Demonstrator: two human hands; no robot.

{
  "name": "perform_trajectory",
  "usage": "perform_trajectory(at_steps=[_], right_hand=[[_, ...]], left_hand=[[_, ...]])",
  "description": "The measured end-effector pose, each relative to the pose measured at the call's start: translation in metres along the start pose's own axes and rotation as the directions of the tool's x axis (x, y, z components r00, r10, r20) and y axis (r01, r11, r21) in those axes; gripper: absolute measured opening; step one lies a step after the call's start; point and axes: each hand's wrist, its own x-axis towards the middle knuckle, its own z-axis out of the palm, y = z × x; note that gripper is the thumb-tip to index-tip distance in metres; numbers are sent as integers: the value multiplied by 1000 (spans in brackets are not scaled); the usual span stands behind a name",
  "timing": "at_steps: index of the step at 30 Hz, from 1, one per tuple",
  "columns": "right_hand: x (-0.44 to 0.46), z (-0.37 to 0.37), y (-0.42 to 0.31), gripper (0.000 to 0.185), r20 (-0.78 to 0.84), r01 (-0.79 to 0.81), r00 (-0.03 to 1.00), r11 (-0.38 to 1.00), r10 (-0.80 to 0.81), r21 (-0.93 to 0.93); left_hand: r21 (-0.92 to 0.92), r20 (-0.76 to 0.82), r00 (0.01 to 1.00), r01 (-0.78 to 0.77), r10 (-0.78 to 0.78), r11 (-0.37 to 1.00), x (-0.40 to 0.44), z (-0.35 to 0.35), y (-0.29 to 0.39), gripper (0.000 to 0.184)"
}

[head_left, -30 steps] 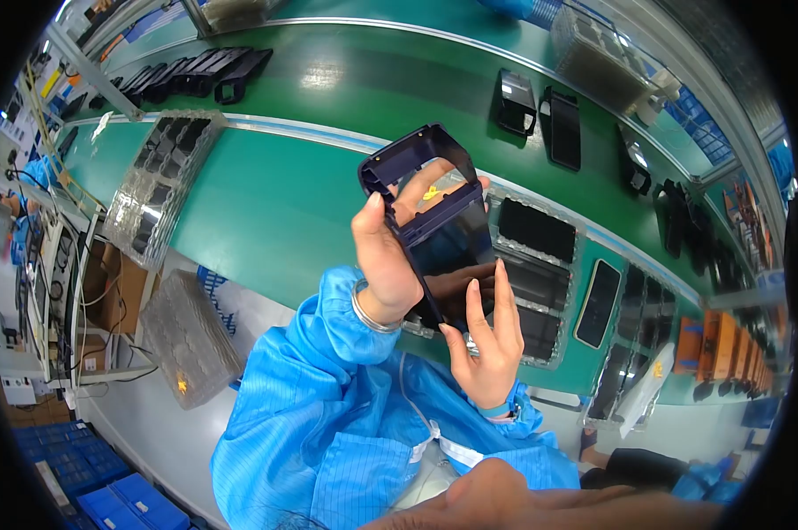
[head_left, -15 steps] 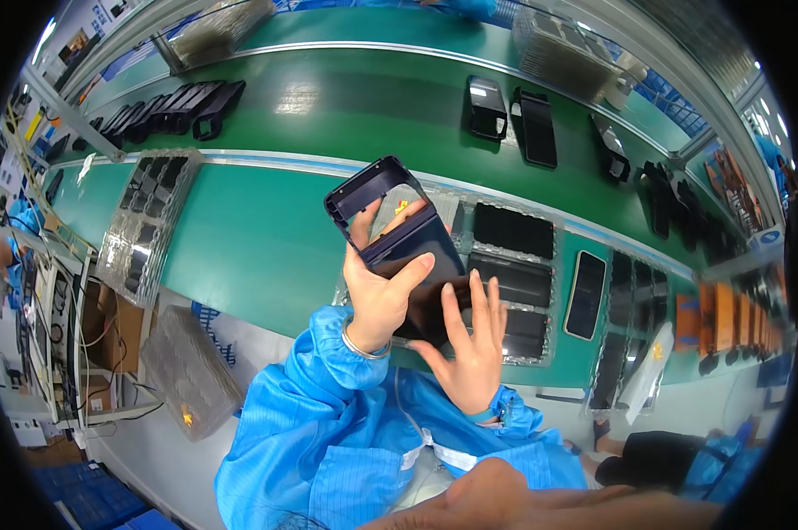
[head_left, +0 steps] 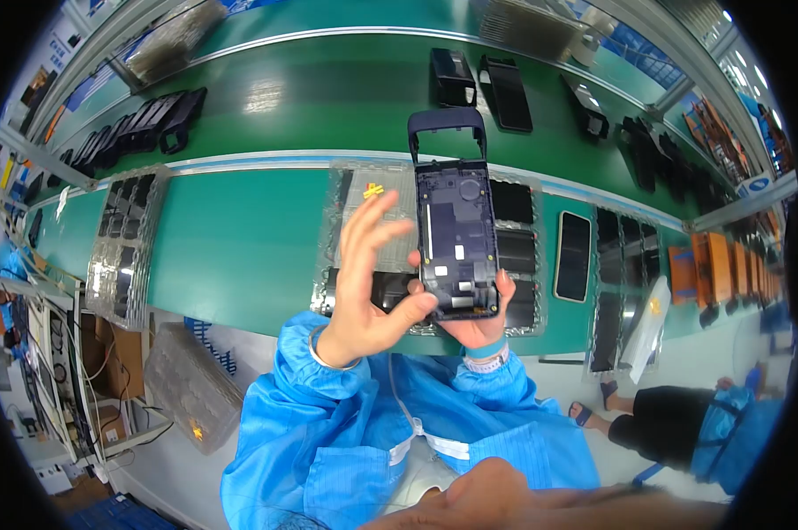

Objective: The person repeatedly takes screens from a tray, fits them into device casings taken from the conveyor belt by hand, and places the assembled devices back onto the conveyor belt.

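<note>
A dark handheld-terminal housing [head_left: 456, 225] stands nearly upright in front of me, with an open loop frame at its top. Its inner side faces me, showing small white patches and screw points. My right hand [head_left: 478, 329] grips the lower part from behind, fingertips wrapping both side edges. To the left, my left hand [head_left: 364, 287] is open with fingers raised and apart. Its thumb tip lies at the housing's lower left corner; whether it presses there I cannot tell. Behind both hands lies a clear plastic tray [head_left: 328, 234] with dark panels and a yellow mark.
A phone-like device [head_left: 573, 256] lies right of the tray, beside another tray of dark panels [head_left: 629, 291]. A further tray [head_left: 129, 243] sits at left. Dark housings [head_left: 143, 128] line the green conveyor [head_left: 328, 88]. Another person's legs [head_left: 651, 428] show at lower right.
The housing has turned from its dark outer face to its inner side and now stands straighter. My left hand has released its grip, and my right hand has moved from the face to hold it from behind.
</note>
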Motion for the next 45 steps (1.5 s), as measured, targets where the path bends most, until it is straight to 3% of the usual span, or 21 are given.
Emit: perform_trajectory(at_steps=[2, 3, 9, 10, 12, 16, 18, 20, 21, 23, 24, 26, 28, 31, 32, 33, 35, 40, 43, 44, 45], right_hand=[[2, -7, 2, 86, 3, 47, 999, 999, -47, 1], [0, -7, 4, 84, -2, 57, 998, 997, -57, 52], [-5, -3, 2, 81, -129, 37, 989, 975, -66, -218], [-1, -2, 2, 81, -58, 76, 995, 987, -85, -138], [0, -4, 2, 77, -63, 148, 983, 951, -172, -273], [5, -7, 7, 73, -45, 305, 907, 724, -420, -619], [7, -8, 8, 77, 7, 341, 859, 563, -511, -753], [10, -3, 6, 80, 36, 341, 832, 460, -553, -820], [14, 8, 6, 65, 35, 355, 794, 417, -606, -837], [5, 2, -8, 44, -185, -94, 932, 283, -313, -954], [11, 3, -4, 22, -140, -63, 902, 195, -409, -979], [20, -3, -8, 19, -72, -42, 907, 82, -414, -996], [27, -9, -7, 21, -55, -61, 899, 1, -434, -998], [21, -12, -3, 20, 121, -36, 945, -463, -304, -885], [19, -6, 0, 28, 88, 32, 991, -480, -96, -877], [15, -16, 11, 40, 187, 157, 982, -551, 2, -820], [8, -2, 25, 56, 148, 157, 986, -752, 80, -640], [18, -2, 29, 70, 31, 122, 991, -800, 129, -587], [26, -2, 28, 74, 4, 149, 984, -815, 177, -559], [28, 3, 30, 73, -21, 155, 980, -817, 200, -556], [30, 7, 31, 72, -45, 160, 974, -817, 222, -554]], left_hand=[[223, 118, 992, -74, 49, 972, 2, 3, 13, 61], [253, 106, 994, -58, 32, 966, 1, 8, 13, 58], [312, -9, 1000, -18, 22, 950, -1, 21, 6, 35], [364, 5, 998, -67, 70, 929, -6, 22, 5, 35], [464, 41, 986, -164, 164, 870, -18, 23, 2, 34], [321, 129, 978, -197, 163, 926, -23, 29, 3, 37], [124, 55, 994, 91, -98, 988, -38, 30, -12, 32], [-130, -63, 932, 348, -358, 929, -47, 29, -22, 26], [-528, -105, 864, 372, -493, 764, -40, 32, -24, 26], [-648, -46, 776, 456, -629, 610, -29, 26, -29, 23], [-691, -5, 744, 481, -669, 539, -26, 25, -33, 22], [-765, 83, 684, 510, -725, 394, -22, 25, -51, 20], [-768, 87, 678, 512, -730, 385, -13, 23, -67, 20], [-779, 61, 670, 495, -740, 384, 20, 13, -100, 20], [-759, 26, 666, 499, -746, 419, 37, 11, -116, 22], [-737, -10, 661, 502, -750, 452, 55, 11, -134, 24], [-710, -58, 647, 509, -760, 487, 95, 17, -157, 25], [-662, -111, 600, 550, -792, 510, 154, 33, -207, 40], [-696, 35, 582, 597, -812, 399, 168, 36, -218, 47], [-557, 112, 566, 716, -817, 421, 168, 31, -210, 51], [-421, 119, 625, 735, -771, 531, 167, 25, -192, 50]])
